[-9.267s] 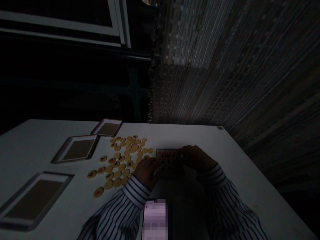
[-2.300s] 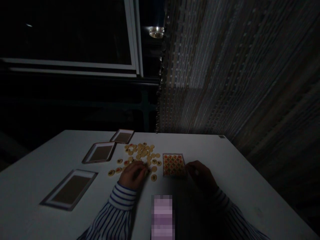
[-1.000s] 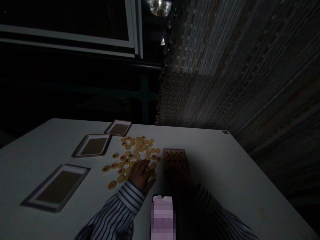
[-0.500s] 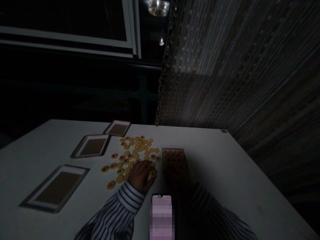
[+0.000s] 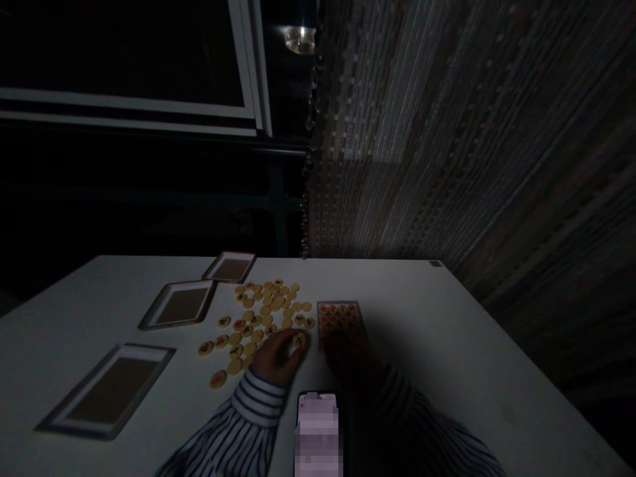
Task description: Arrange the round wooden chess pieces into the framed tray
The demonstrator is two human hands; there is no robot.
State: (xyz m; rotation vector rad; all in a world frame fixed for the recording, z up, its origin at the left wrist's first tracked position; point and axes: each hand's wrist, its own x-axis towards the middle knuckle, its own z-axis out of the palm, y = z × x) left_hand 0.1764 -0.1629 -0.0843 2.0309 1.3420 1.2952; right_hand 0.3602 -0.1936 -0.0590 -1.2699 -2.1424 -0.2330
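My left hand [image 5: 275, 354] curls on the table, thumb and fingertips closed around a round wooden Chinese chess piece [image 5: 299, 339] with a dark character on it. Beyond and beside it lie many loose Chinese chess pieces [image 5: 275, 303], some showing red or dark characters and others plain. To the right is a shallow rectangular box [image 5: 358, 306] with rows of pieces in it, the visible ones mostly red-marked. My right hand [image 5: 352, 361] reaches over the box's near part in deep shadow; its fingers are too dark to make out.
Three shallow trays, near [image 5: 112, 387], middle [image 5: 181, 305] and far [image 5: 231, 268], lie on the left of the white table [image 5: 437, 371]. A lit phone [image 5: 318, 430] is at the front. A string curtain [image 5: 397, 132] hangs behind the table's right side.
The camera view has tilted up slightly, so the table sits lower. My left thumb and fingers have closed in on the piece. My right hand stays over the box, its near rows covered.
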